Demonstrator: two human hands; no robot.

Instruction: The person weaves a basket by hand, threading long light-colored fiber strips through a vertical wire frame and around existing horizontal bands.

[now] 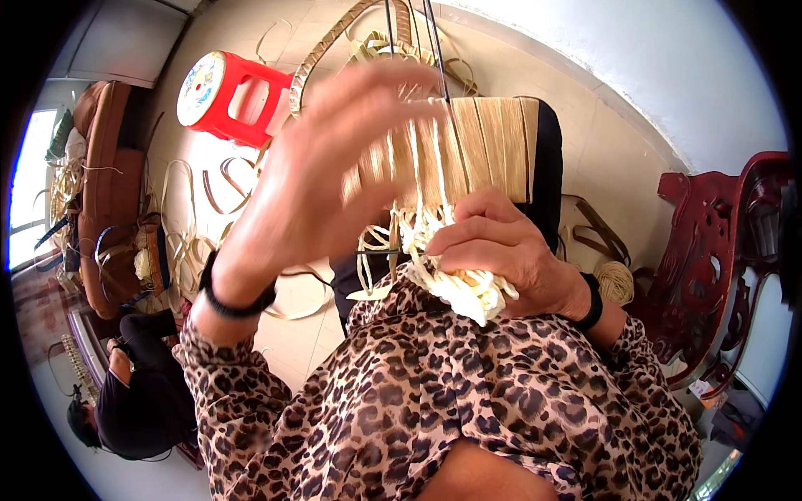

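Head view: the right hand (501,249) is closed on a bunch of cream cord (472,296) just below the lower edge of the panel (493,138), from which pale strands (440,163) run up across the panel's face. The left hand (309,154), blurred, hangs in front of the panel's left part with its fingers crooked and slightly parted; whether a strand lies between them, I cannot tell. Should the right hand's grip ease, the bunch would likely slacken and the strands sit uneven. Loose ends (369,295) below the panel's left part could tangle into the bunch if caught by a passing finger. Too sharp a tug might tilt the panel. A stool (200,88) stands beyond the panel's left side, a ball (616,282) to its right.
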